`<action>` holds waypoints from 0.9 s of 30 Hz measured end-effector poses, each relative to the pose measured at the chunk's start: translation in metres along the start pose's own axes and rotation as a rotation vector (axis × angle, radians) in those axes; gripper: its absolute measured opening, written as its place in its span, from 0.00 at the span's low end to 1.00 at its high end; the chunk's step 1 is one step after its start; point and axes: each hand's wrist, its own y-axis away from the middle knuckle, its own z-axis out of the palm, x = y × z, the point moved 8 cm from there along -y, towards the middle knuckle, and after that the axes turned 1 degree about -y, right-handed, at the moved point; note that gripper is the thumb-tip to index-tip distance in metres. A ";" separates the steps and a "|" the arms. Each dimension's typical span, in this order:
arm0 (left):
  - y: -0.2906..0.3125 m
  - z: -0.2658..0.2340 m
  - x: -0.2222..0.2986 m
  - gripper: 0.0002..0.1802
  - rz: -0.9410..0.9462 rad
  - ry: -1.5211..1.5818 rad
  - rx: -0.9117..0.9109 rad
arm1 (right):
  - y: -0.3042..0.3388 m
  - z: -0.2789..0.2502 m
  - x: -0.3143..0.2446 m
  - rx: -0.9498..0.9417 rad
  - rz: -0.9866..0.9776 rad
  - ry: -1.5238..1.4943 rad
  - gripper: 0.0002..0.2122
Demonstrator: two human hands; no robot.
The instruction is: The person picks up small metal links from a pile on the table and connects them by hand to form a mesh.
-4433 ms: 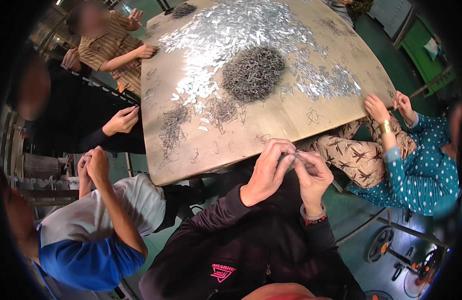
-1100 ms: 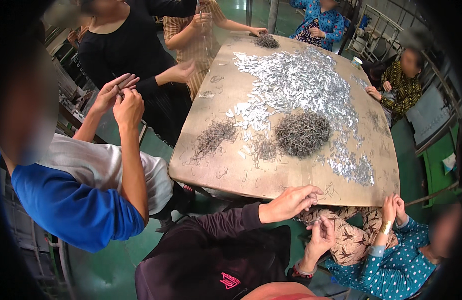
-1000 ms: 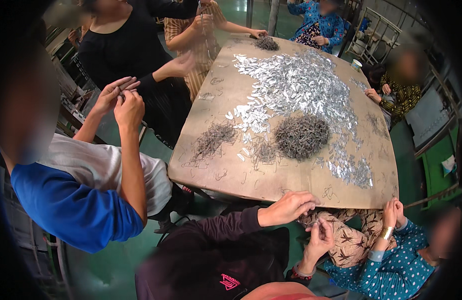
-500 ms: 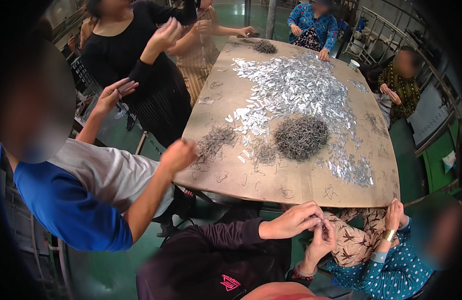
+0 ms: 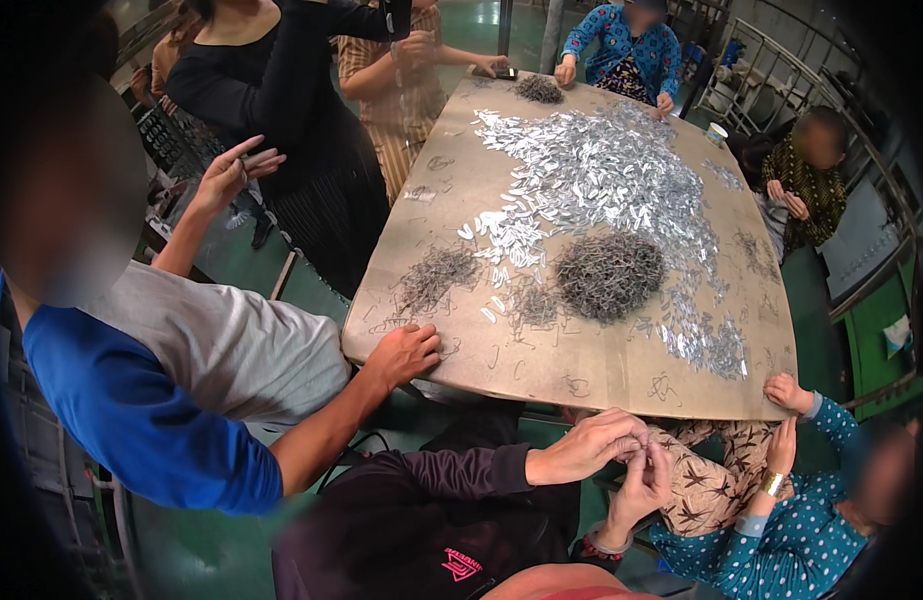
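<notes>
My left hand (image 5: 587, 447) and my right hand (image 5: 645, 483) meet just below the near edge of the brown table (image 5: 582, 375). Their fingertips are pinched together on a small part that the fingers almost wholly hide. On the table, straight ahead, lies a round heap of dark wire pieces (image 5: 610, 275). Beyond it spreads a wide scatter of shiny silver metal pieces (image 5: 602, 170). A smaller dark heap (image 5: 437, 275) lies to the left.
A person in a grey and blue shirt on my left rests a hand (image 5: 407, 352) on the table corner. To my right, a hand from a dotted teal sleeve (image 5: 788, 392) touches the edge. More people sit or stand around the far sides.
My left hand has drawn back from the table edge to join my right hand below it. The neighbour on my left has brought one hand down onto the table corner.
</notes>
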 end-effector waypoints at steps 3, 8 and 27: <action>0.000 -0.006 0.001 0.07 -0.014 0.038 0.011 | -0.035 -0.012 0.014 0.089 0.127 -0.039 0.10; -0.001 -0.007 -0.003 0.05 -0.019 0.037 -0.004 | -0.147 -0.025 0.201 -0.128 0.093 0.314 0.13; 0.003 -0.013 -0.024 0.03 -0.069 -0.052 -0.085 | -0.186 0.059 0.232 -0.677 -0.131 0.716 0.07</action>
